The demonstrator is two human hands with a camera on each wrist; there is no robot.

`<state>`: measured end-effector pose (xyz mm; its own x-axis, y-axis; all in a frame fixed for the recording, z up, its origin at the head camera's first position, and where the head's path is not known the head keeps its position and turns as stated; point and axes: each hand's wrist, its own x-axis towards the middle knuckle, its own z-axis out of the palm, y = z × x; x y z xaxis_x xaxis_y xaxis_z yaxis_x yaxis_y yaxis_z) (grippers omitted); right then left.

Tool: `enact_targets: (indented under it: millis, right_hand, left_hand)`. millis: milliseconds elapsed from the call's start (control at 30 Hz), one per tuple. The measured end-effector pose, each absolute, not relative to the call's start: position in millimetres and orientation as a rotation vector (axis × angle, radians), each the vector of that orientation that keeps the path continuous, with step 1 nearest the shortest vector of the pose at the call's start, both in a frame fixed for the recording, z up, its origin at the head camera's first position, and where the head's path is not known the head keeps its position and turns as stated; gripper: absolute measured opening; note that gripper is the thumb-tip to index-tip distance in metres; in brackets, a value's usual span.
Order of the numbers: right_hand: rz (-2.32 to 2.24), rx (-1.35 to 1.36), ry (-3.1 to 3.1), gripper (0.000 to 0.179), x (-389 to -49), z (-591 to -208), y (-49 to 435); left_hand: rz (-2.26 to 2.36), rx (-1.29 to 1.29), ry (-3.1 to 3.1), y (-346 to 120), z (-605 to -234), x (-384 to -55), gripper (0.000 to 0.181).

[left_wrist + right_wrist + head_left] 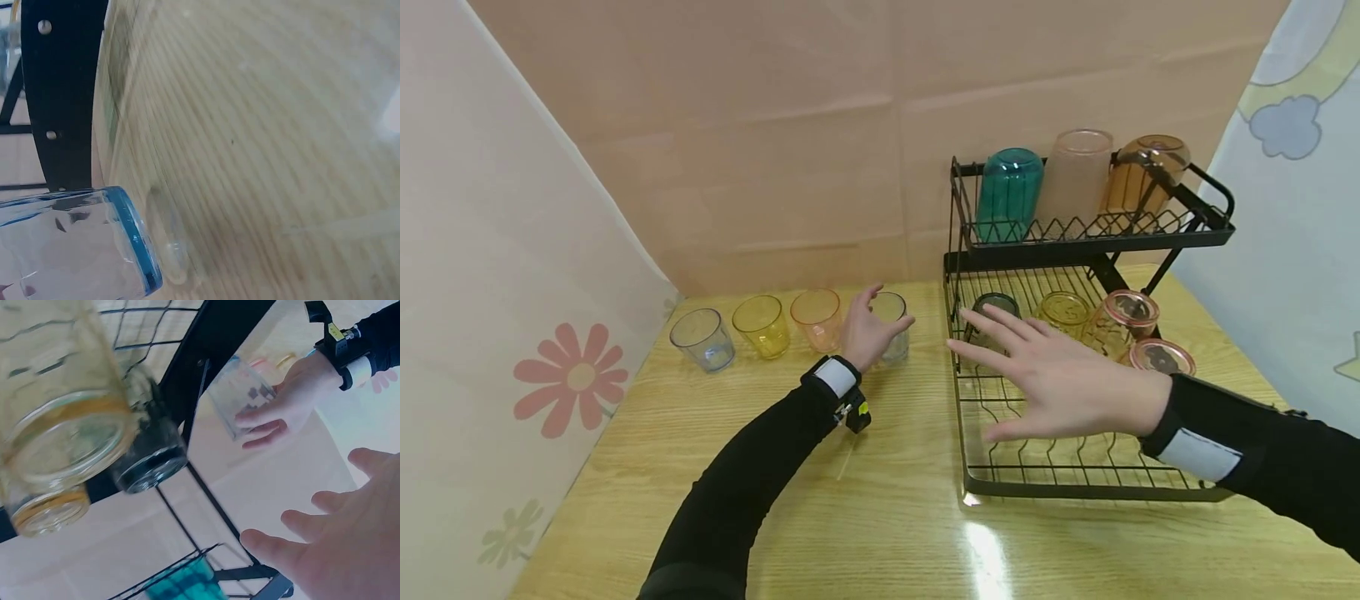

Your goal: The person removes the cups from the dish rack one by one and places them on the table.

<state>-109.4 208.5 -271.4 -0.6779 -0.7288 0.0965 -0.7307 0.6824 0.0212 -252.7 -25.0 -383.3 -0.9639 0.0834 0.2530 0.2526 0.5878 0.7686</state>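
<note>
Head view: left grip point(865, 333) spreads at clear glass point(891, 306), right grip point(1060, 383) spreads over rack edge point(960, 421), gap between.

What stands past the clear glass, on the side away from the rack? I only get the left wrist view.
Observer: Three more glasses in a row: a peach glass, a yellow glass and another clear glass at the end.
Operator: Anything held on the other side?
Observer: No, the right grip is spread wide and empty, in front of the rack as the head view shows it.
Operator: And the level above?
Observer: The upper tier bears three glasses side by side: a teal glass, a pale pink glass and an amber glass.
</note>
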Motion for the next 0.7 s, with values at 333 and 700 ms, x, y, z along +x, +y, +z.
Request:
enact_targets:
  millis: [333, 700]
  right_hand:
    - [-0.008, 1.081, -2.842, 0.094, -110.2, -271.9, 229.5]
    - [-0.002, 0.892, -2.9, 0.097, -108.3, -270.1, 260.6]
  left_hand:
    - [-1.245, -0.232, -2.674, -36.6, -390.3, -270.5, 0.077]
    - [-1.013, -0.323, -2.754, -29.9, -388.3, -279.3, 0.079]
